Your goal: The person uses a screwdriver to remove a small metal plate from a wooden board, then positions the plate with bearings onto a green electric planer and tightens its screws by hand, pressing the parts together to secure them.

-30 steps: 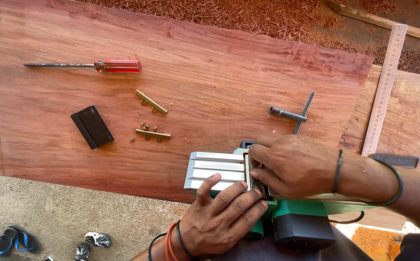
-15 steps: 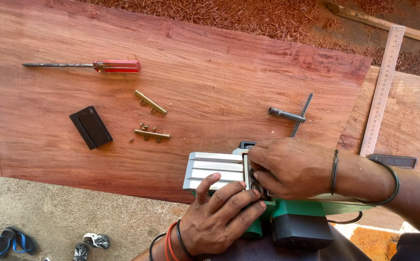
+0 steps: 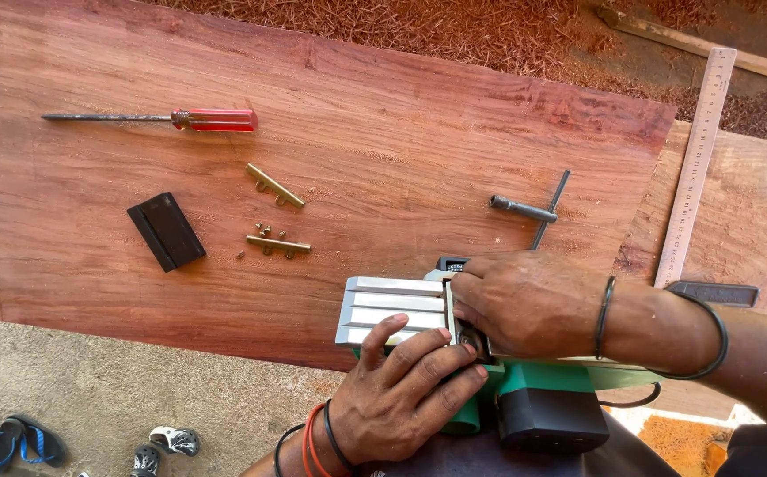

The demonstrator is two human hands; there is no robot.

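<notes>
Green power planer (image 3: 489, 380) upside down at near edge of the wood bench (image 3: 401, 132), grooved metal sole up, prob. so the blade slot is reachable. Left hand (image 3: 401, 393) flat on planer body, fingers spread, steadying it. Right hand (image 3: 525, 305) curled over the slot, fingertips pinching sth small, can't tell what. Parts laid out apart on bench: screwdriver (image 3: 180, 118), brass strips w/ screws (image 3: 276, 216), black cover (image 3: 166, 230), T-wrench (image 3: 529, 210). Steel ruler (image 3: 697, 163) at right.

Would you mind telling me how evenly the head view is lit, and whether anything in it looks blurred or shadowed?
Head view: soft, even daylight on the wooden board, no glare; the red-handled screwdriver and steel ruler are sharp. The left hand and right hand throw only faint shadows on the green planer, whose black underside is dark. No visible motion blur.
</notes>
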